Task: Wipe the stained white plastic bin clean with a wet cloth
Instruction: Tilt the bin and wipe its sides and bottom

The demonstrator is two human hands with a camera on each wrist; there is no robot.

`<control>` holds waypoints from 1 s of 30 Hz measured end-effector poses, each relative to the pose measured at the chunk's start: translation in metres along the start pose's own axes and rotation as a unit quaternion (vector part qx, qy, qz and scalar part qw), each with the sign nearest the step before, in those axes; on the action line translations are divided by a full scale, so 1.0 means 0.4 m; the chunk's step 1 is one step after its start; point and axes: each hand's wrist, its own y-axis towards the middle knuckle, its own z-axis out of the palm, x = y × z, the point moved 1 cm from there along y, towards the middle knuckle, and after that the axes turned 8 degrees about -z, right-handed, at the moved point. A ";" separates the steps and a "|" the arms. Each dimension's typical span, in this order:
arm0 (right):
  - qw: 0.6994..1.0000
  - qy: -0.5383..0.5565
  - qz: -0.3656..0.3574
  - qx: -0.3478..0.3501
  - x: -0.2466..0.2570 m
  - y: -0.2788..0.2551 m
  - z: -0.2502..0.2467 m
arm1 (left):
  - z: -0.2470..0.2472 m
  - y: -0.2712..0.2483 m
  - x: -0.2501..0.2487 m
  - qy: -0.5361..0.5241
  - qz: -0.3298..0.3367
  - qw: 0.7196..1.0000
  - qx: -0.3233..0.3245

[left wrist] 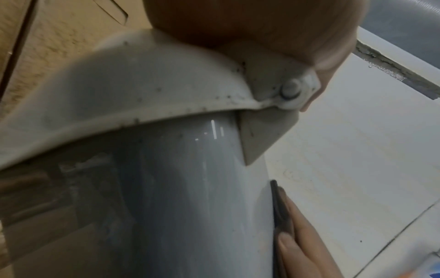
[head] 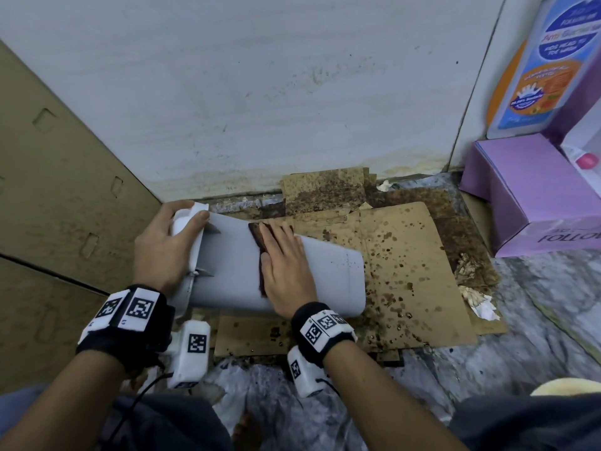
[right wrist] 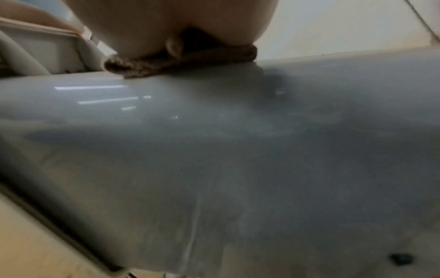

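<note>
A pale wall [head: 260, 92] fills the back of the scene, with large cardboard boxes [head: 65, 190] standing at the left. On the floor in front of the wall lies a flattened sheet of cardboard [head: 406, 271], spattered with dark brown drops. Purple boxes [head: 520, 196] sit at the right, a printed blue-and-white carton [head: 536, 66] standing just behind them.

The white plastic bin [head: 325, 275] lies on its side across the cardboard sheet, its rim end to the left and its closed base to the right. A few dark specks show on its side near the base.

The left hand [head: 166, 242] grips the bin's rim end, fingers curled round the rim and its hinge piece, thumb on the outer wall. The right hand [head: 286, 262] lies flat on top of the bin, fingers straight and together, pressing a dark brown cloth [head: 258, 237] against the curved wall. In the right wrist view the cloth looks bunched under the palm, though blur makes its folds hard to read.
</note>
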 end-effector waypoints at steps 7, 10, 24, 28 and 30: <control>0.993 -0.041 0.110 -0.014 -0.192 -0.066 -0.047 | -0.033 0.006 0.039 -0.010 0.000 1.000 0.000; 0.983 -0.037 0.175 -0.043 -0.253 -0.084 -0.057 | -0.018 0.004 0.027 -0.016 -0.002 1.000 0.003; 1.000 -0.007 -0.006 0.004 0.022 0.004 0.004 | 0.000 0.002 0.004 0.010 0.016 1.000 -0.001; 0.999 -0.038 0.038 0.007 -0.082 -0.045 -0.020 | -0.012 0.011 0.021 -0.009 0.009 1.000 0.006; 0.995 -0.063 0.081 0.002 -0.151 -0.079 -0.037 | -0.019 0.012 0.026 -0.016 0.003 1.000 0.009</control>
